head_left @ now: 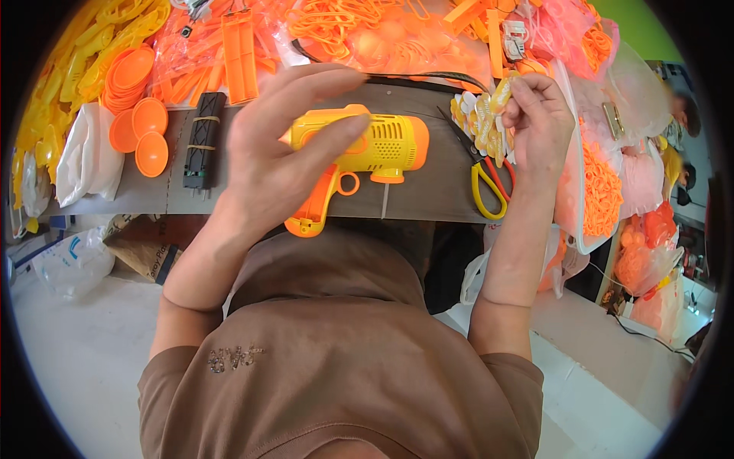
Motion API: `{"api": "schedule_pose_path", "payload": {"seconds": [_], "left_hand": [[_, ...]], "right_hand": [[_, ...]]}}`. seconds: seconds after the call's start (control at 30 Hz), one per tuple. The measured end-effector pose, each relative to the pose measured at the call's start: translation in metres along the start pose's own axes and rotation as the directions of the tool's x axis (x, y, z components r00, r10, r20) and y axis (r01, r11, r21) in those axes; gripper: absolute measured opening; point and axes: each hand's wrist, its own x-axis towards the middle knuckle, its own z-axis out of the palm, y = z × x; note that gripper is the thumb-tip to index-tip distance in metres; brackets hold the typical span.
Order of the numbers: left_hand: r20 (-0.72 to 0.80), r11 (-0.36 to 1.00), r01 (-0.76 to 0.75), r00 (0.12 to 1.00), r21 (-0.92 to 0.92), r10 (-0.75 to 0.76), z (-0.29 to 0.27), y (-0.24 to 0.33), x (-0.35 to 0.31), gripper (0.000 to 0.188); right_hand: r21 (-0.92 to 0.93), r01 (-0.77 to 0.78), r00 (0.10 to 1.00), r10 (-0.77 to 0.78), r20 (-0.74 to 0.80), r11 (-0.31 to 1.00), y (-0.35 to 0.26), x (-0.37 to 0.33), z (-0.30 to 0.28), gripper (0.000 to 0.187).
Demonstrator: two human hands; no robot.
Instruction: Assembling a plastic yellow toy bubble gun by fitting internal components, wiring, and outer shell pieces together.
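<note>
A yellow and orange toy gun lies on the grey tabletop in front of me, its orange handle pointing toward my body. My left hand is over its left part, fingers spread and thumb apart, and hides some of it. I cannot tell whether that hand touches the gun. At the right, my right hand pinches a pale yellow, shiny piece between thumb and fingers. Just below and left of it is a bunch of similar yellow and white glossy pieces. Scissors with yellow and red handles lie beside that bunch.
Orange round cups and a black rectangular part with bands round it lie at the left. Heaps of orange plastic parts fill the back. A white-edged bin of small orange pieces stands at the right.
</note>
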Motion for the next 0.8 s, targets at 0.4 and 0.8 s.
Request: {"api": "schedule_pose_path", "payload": {"seconds": [0.4, 0.8], "left_hand": [[0.206, 0.839, 0.447, 0.893, -0.311, -0.4, 0.005, 0.012, 0.019, 0.018], [0.249, 0.969, 0.242, 0.943, -0.054, -0.222, -0.024, 0.012, 0.013, 0.016]], "right_hand": [[-0.144, 0.255, 0.949, -0.219, 0.226, 0.956, -0.025, -0.066, 0.086, 0.022], [-0.35, 0.754, 0.639, -0.497, 0.587, 0.556, -0.022, -0.069, 0.07, 0.031]]}}
